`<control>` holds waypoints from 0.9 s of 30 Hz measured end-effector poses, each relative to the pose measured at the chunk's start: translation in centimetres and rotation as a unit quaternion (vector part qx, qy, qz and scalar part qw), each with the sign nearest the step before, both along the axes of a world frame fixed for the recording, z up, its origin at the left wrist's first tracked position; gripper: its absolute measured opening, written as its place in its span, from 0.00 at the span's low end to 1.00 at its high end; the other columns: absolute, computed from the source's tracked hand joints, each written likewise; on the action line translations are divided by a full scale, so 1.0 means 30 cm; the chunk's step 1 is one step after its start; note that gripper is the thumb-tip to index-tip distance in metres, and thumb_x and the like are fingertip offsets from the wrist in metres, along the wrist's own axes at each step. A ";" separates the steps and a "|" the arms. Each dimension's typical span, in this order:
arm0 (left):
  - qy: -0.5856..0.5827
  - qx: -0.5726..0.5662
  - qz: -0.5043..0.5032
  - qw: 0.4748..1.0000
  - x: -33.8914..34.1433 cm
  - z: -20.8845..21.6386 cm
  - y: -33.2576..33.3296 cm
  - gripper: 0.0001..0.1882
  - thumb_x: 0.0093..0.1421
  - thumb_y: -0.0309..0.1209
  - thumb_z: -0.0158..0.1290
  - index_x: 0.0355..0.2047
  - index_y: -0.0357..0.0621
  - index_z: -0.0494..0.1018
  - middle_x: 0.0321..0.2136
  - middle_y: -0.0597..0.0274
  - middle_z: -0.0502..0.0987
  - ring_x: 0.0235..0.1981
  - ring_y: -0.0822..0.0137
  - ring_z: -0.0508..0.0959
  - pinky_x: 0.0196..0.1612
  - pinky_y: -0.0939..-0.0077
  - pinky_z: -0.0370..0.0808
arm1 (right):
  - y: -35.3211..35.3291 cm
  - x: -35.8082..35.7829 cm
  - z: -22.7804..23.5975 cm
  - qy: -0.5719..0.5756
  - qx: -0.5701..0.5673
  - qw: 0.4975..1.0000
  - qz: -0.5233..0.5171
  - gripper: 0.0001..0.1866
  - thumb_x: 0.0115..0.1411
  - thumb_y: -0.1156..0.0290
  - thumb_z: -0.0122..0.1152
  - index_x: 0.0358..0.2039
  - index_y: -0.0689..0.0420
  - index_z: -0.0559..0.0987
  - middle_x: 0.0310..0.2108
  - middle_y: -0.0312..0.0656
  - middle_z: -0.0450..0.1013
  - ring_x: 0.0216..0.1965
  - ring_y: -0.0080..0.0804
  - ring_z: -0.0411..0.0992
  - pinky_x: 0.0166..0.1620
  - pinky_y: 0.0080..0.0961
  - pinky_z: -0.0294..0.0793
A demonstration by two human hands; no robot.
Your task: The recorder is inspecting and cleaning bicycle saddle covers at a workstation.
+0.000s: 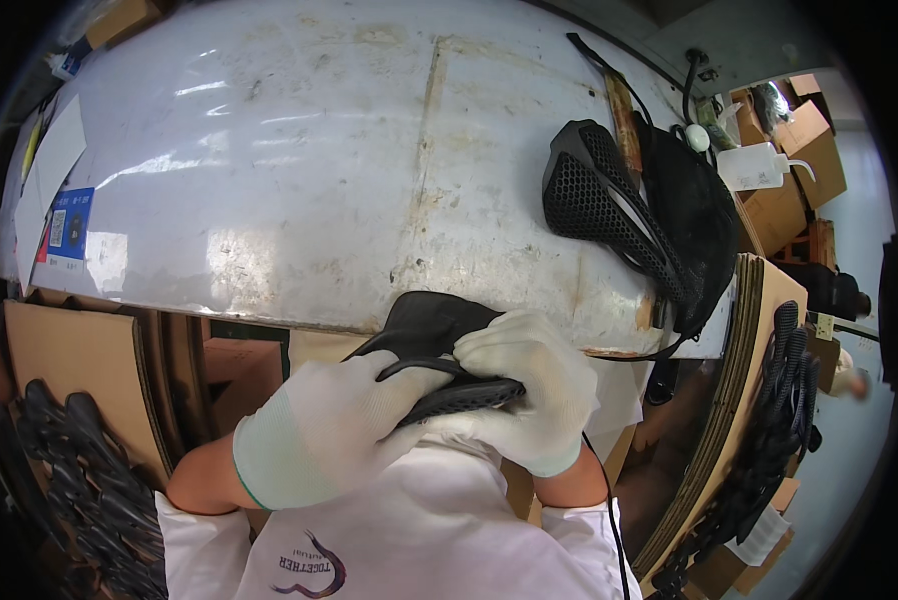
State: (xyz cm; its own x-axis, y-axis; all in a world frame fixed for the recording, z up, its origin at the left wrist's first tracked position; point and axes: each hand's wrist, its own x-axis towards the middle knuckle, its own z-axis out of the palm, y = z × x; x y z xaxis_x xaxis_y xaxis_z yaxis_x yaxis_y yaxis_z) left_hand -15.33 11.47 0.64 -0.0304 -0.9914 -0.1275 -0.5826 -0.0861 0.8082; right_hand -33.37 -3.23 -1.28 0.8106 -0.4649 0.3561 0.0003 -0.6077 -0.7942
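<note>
Close to my chest, at the table's near edge, I hold a black bicycle saddle (431, 322) between both hands. Its far end reaches over the table edge, and a honeycomb-textured part shows between my palms. My left hand (334, 425), in a white knitted glove with a green cuff, is closed round the left side, fingers hooked over a dark rim. Wearing a matching glove, my right hand (534, 385) grips the right side with bent fingers pressed onto the top. The fingertips are partly hidden by the saddle.
On the table (309, 200), another honeycomb saddle (594, 185) lies at the right beside black mesh fabric (694, 190) and a cord. A white squeeze bottle (752, 167) stands beyond. Black saddles hang or stack at left (94, 490) and right (769, 420), next to brown boards (89, 365).
</note>
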 end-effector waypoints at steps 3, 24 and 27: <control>-0.011 -0.028 0.012 0.999 0.009 -0.005 0.001 0.22 0.61 0.38 0.62 0.54 0.44 0.78 0.35 0.46 0.81 0.31 0.48 0.84 0.32 0.59 0.81 | -0.008 0.004 0.019 0.040 -0.006 0.999 -0.004 0.29 0.40 0.56 0.87 0.38 0.57 0.81 0.35 0.40 0.80 0.37 0.45 0.79 0.42 0.35 0.76; 0.566 -0.185 0.089 0.799 0.005 -0.154 0.028 0.28 0.44 0.34 0.77 0.44 0.37 0.81 0.51 0.49 0.80 0.50 0.56 0.80 0.50 0.61 0.75 | 0.020 -0.019 -0.041 -0.242 0.109 0.958 0.110 0.15 0.63 0.65 0.66 0.28 0.66 0.83 0.26 0.48 0.82 0.27 0.44 0.82 0.35 0.36 0.85; 0.285 -0.248 0.055 0.924 0.028 -0.049 0.039 0.33 0.42 0.42 0.81 0.43 0.37 0.81 0.46 0.46 0.80 0.49 0.50 0.81 0.49 0.56 0.77 | 0.011 -0.042 -0.033 -0.193 0.073 0.966 0.155 0.11 0.53 0.69 0.75 0.31 0.63 0.85 0.27 0.44 0.82 0.28 0.42 0.82 0.36 0.33 0.84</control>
State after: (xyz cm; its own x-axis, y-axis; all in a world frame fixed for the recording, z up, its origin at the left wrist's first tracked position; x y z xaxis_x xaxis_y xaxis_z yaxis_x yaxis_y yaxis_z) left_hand -14.50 12.65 -0.84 0.1531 -0.9243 0.3496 -0.0592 0.3445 0.9369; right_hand -34.64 -2.89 -2.26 0.7388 -0.2896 0.6085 0.4773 -0.4125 -0.7759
